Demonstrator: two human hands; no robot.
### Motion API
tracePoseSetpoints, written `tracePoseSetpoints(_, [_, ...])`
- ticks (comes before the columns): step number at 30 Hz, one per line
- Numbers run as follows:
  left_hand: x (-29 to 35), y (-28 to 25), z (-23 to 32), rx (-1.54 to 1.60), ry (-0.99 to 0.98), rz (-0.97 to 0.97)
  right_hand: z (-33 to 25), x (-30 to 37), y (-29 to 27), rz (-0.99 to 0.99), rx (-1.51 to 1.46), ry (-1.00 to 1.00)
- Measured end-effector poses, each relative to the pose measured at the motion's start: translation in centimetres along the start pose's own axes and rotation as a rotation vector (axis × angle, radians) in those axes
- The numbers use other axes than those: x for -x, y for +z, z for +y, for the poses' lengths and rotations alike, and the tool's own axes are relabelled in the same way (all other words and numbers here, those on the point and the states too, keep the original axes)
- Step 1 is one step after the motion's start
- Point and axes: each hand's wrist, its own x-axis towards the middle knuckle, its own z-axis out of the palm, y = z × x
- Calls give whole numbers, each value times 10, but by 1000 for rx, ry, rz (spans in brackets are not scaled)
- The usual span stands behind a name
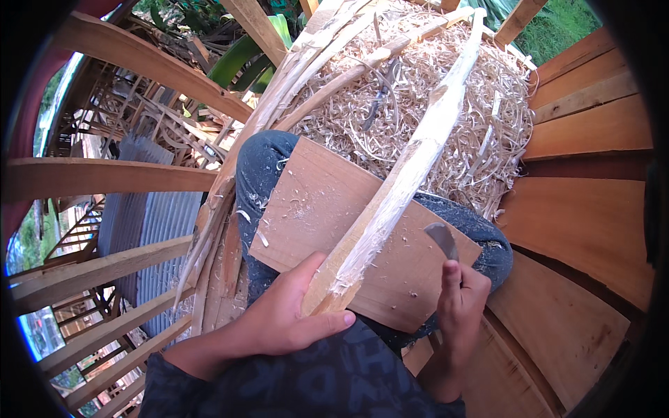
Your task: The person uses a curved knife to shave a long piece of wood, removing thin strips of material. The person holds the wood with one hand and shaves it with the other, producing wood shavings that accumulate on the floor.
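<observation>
My left hand grips the near end of a long pale wooden pole, its thumb lying across the end. The pole slants away over my lap to the far right, with a whitish, freshly shaved upper face and a rougher yellowish end. My right hand is closed round the handle of a curved-blade knife, thumb up along it. The blade points up and left, apart from the pole. Under both lies a flat brown board across my thighs, sprinkled with small shavings.
A deep heap of curly wood shavings fills the far side, with a second dark knife lying on it. Long split wood strips lean at the left. Wooden rails enclose the left; plank boards stand at the right.
</observation>
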Motion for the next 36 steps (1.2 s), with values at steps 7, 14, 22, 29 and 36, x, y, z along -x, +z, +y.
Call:
tracePoseSetpoints(7, [1,-1,-6,-191,6,-10,-9,8,33,-10,254,-159])
tracePoseSetpoints(14, [7,-12,0,258,-133,-147,53,-23,-7,224,38,114])
tracePoseSetpoints(22, [-1,-29,-35,832,-132,-429,5,-6,36,22,-47,43])
tracePoseSetpoints(29, [-11,-31,-61,1058,-90,-500,-10,-7,42,-45,-71,-19])
tracePoseSetpoints(36, [-19,-34,-88,1185,-36,-563,-26,4,53,-244,-131,-80])
